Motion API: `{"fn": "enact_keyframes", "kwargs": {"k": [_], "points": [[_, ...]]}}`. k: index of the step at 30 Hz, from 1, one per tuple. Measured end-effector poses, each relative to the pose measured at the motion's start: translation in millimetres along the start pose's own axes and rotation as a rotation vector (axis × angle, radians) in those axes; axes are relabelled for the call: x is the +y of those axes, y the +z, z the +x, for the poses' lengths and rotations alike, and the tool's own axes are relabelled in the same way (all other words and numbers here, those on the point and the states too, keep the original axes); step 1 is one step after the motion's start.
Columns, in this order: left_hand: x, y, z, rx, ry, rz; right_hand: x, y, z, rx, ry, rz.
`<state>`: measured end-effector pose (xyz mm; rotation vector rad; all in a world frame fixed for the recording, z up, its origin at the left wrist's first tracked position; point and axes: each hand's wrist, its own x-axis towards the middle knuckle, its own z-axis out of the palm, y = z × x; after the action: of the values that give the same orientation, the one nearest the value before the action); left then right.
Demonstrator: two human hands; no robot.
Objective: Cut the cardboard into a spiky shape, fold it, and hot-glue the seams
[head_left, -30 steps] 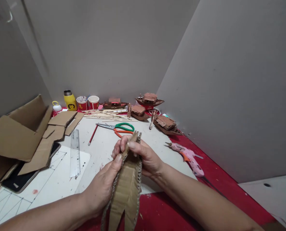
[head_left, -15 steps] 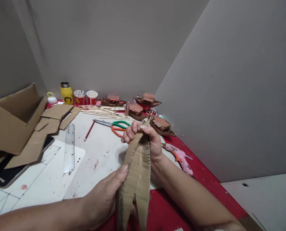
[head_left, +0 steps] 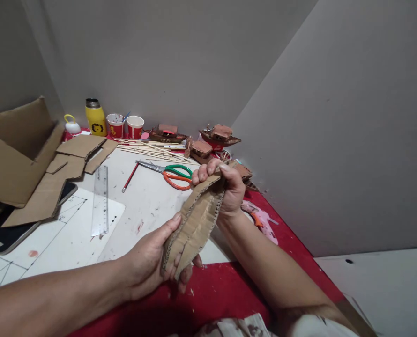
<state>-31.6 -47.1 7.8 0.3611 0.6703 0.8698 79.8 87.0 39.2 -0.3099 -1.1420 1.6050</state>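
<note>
Both my hands hold one long corrugated cardboard piece (head_left: 196, 220) above the table, its layered edges curving like a boat hull. My left hand (head_left: 152, 257) grips its near end, thumb on top and fingers wrapped underneath. My right hand (head_left: 226, 187) is closed round its far, pointed end. The piece slants from lower left to upper right. Just beyond it lie green and orange scissors (head_left: 171, 173) on the white board (head_left: 141, 206).
A pink glue gun (head_left: 261, 220) lies on the red table (head_left: 222, 295) by my right wrist. Clear ruler (head_left: 100, 200), red pencil (head_left: 130, 177), cardboard sheets (head_left: 36, 164), wooden sticks (head_left: 148, 150), model boats (head_left: 212, 140), cups (head_left: 126, 125) and a yellow bottle (head_left: 95, 117) stand behind.
My right hand has carried the far end up and to the right. My left hand has slid down to the near end, and the piece has tilted from upright to slanted.
</note>
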Motion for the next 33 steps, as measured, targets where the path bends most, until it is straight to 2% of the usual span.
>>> {"fn": "enact_keyframes", "kwargs": {"k": [5,8,12,18,23,28,31,33], "points": [[-0.1,-1.4,-0.1,-0.063,-0.057,-0.012,-5.8,0.3,-1.7,-0.028,0.012,0.060],[-5.3,1.1,-1.5,-0.105,-0.032,0.033,-11.8,3.6,-3.1,-0.058,0.061,0.080],[-10.2,7.3,-5.6,-0.144,0.033,0.096,-19.2,7.1,-5.0,-0.180,0.095,0.102],[-7.2,11.3,-9.1,-0.053,0.153,0.384,-28.1,6.7,-7.3,-0.317,0.100,0.114],[-13.5,4.3,-2.6,-0.013,0.226,0.411,-31.5,5.4,-8.6,-0.349,0.071,0.108],[-12.4,1.2,-2.1,-0.012,0.266,0.514,-33.4,6.7,-7.9,-0.327,0.072,0.092],[-0.2,4.2,-8.6,-0.028,0.318,0.597,-31.4,8.7,-9.4,-0.261,0.115,0.037],[10.3,7.1,-13.6,0.008,0.381,0.606,-26.4,10.4,-12.9,-0.207,0.153,-0.046]]}}
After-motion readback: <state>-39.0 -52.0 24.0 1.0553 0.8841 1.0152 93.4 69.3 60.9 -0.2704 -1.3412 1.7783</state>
